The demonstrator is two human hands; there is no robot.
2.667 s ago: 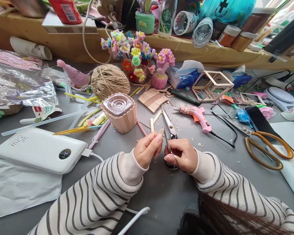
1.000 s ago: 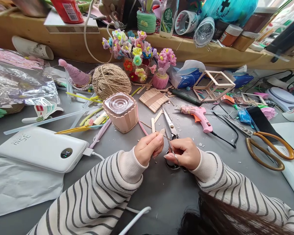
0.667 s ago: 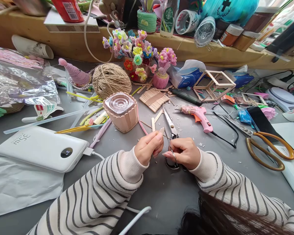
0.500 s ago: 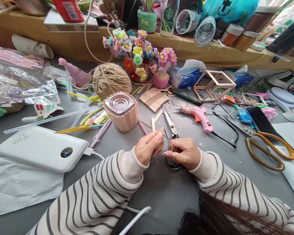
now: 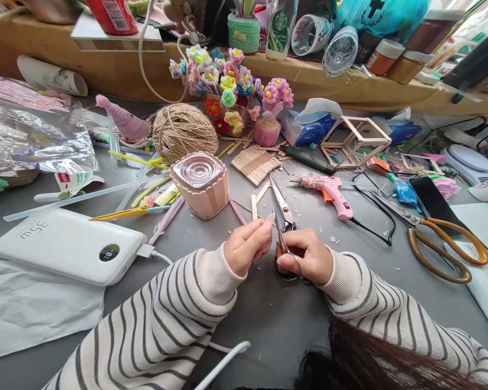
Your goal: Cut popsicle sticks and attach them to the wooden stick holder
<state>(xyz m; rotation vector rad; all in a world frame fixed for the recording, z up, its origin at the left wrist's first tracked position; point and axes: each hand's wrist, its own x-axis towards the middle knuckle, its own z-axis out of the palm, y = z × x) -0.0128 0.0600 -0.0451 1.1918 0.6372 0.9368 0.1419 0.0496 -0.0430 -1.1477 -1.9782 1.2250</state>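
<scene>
My left hand (image 5: pixel 249 246) is closed, pinching a short piece of wooden craft stick (image 5: pixel 270 218) between thumb and fingertips. My right hand (image 5: pixel 306 254) is wrapped round a pair of small silver scissors (image 5: pixel 283 241), whose tips are at the end of the stick piece. Whether the blades touch the wood I cannot tell. Just beyond both hands lies a larger pair of scissors (image 5: pixel 282 203), its dark handles partly hidden by my right hand. Loose craft sticks (image 5: pixel 254 207) lie past my left hand, near a cup clad in wooden sticks (image 5: pixel 205 195).
A pink glue gun (image 5: pixel 331 194) and brown-handled scissors (image 5: pixel 439 238) lie to the right. A bundle of craft sticks (image 5: pixel 255 164), a twine ball (image 5: pixel 186 131) and a wooden-stick frame (image 5: pixel 355 142) stand farther back. At left lies a white power bank (image 5: pixel 69 244) with a cable.
My right hand has turned slightly, and the small scissors now slant more, their blades nearer the stick piece. My left hand has barely moved and keeps the piece pinched.
</scene>
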